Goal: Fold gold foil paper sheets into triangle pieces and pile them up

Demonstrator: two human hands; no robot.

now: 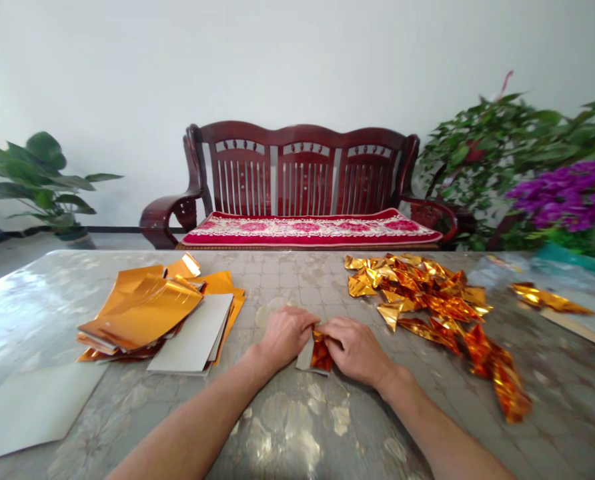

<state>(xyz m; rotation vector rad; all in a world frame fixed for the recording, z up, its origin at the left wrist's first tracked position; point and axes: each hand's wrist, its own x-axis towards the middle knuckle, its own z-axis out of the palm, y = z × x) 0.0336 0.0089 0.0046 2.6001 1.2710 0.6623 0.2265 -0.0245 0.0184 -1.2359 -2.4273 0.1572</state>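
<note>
My left hand (286, 337) and my right hand (356, 349) meet at the middle of the table (297, 427), both with fingers curled onto a small sheet of gold foil paper (317, 355). The sheet is partly folded, showing its grey back on the left and its shiny orange face on the right. A stack of flat gold foil sheets (152, 313) lies to the left of my hands, some turned grey side up. A pile of folded gold foil pieces (437, 300) spreads to the right.
A grey sheet (32, 407) lies at the table's left front. One folded gold piece (550, 299) sits apart at far right. Beyond the table stand a dark wooden bench (302, 180) with a red cushion, a potted plant (42, 177) and purple flowers (572, 193).
</note>
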